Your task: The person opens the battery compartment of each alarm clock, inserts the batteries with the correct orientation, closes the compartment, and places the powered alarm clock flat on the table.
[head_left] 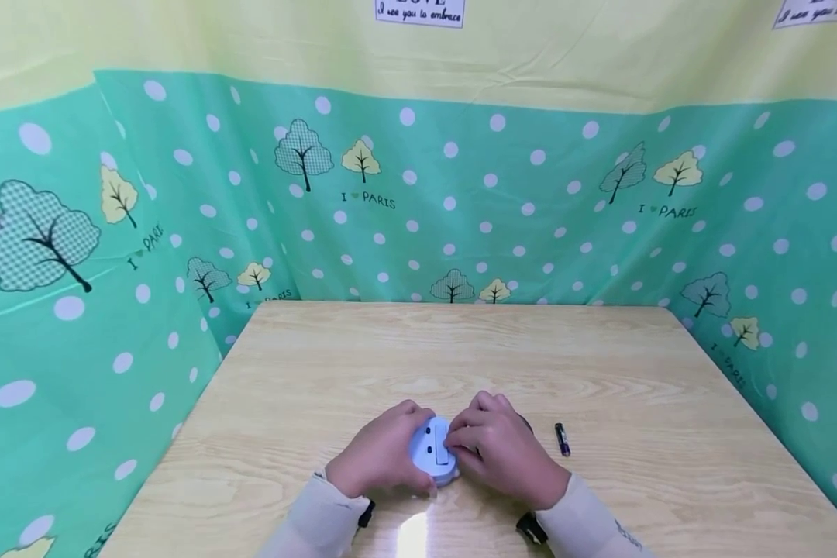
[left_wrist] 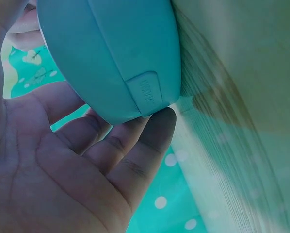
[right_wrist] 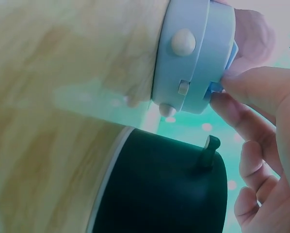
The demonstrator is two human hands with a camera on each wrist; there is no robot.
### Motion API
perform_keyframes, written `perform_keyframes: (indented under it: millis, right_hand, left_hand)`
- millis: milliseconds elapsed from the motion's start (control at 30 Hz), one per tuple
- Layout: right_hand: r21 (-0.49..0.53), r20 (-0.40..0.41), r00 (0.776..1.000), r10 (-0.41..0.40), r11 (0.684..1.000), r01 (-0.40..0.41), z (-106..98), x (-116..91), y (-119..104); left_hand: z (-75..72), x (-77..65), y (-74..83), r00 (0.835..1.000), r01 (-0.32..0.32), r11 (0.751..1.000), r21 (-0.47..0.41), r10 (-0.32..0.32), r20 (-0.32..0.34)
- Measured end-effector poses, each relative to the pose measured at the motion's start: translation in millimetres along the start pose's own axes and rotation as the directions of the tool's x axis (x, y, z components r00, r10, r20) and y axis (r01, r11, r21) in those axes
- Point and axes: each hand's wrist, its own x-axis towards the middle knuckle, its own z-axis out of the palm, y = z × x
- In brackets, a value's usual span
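You wore a pale, greyish left sleeve [head_left: 317, 518] and a matching right sleeve [head_left: 586, 523], which bore a small dark marking [head_left: 628, 534]. A small black fitting [head_left: 366, 514] showed beside your left cuff, and a chunkier black fitting [head_left: 532, 528] beside your right.

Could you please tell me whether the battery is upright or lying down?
Lying down: the battery rests lengthwise on the table.

Bright head view, white glare on the tabletop [head_left: 460, 353], dimmer teal-tinted left wrist view.
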Motion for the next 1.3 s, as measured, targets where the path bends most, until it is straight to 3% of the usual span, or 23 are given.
perform_keyframes:
  millis: [867,1300]
  right_hand:
    - [0.085,0.030,0.999,0.031,0.996,-0.034,-0.3,-1.4,-2.0]
    - [0.064,0.039,0.999,0.029,0.997,-0.031,-1.7,0.1,-4.0]
  left_hand:
    - [0.0,-1.5,0.5,1.000,0.002,1.000,0.006,-0.002,0.006]
    - [-0.9,-1.8,1.1,1.000,-0.009,1.000,-0.003,0.009,-0.001]
